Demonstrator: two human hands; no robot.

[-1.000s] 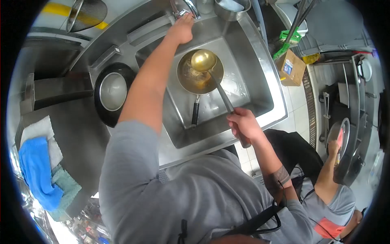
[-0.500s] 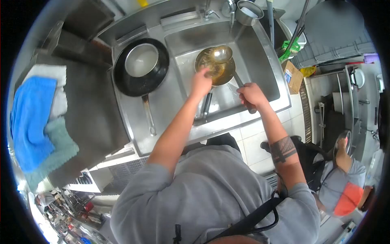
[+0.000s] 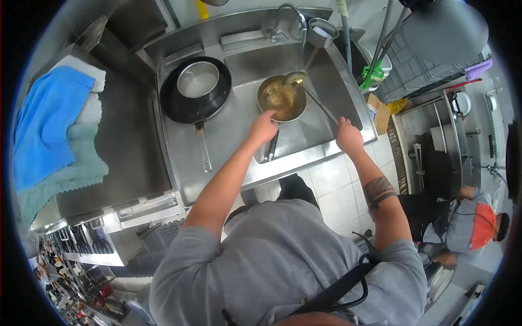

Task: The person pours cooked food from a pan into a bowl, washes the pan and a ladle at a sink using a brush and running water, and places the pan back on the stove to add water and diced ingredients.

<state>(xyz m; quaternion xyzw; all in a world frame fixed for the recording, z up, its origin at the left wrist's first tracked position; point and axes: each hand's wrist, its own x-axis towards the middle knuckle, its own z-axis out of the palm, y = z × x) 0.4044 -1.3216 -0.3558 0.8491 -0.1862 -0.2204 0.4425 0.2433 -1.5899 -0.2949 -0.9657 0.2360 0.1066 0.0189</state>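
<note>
Beside the pan's (image 3: 261, 96) near-left rim, the left hand (image 3: 263, 128) touched metal; half a second earlier it had reached inside. Whether its fingers gripped could not be told. Apart from it, the right hand (image 3: 349, 136) was closed round the handle of the ladle (image 3: 294, 79), whose bowl had shifted to the pan's far-right rim. That left more of the brown liquid (image 3: 280, 99) uncovered, and the pan seemed steadied. Right of the pan, bare basin floor (image 3: 312, 129) gave some room before the sink's wall; nearer ran the sink's front rim (image 3: 315, 155). Left of the pan, beyond the basin, sat a black wok (image 3: 176, 106); behind the pan stood the faucet (image 3: 275, 27).
</note>
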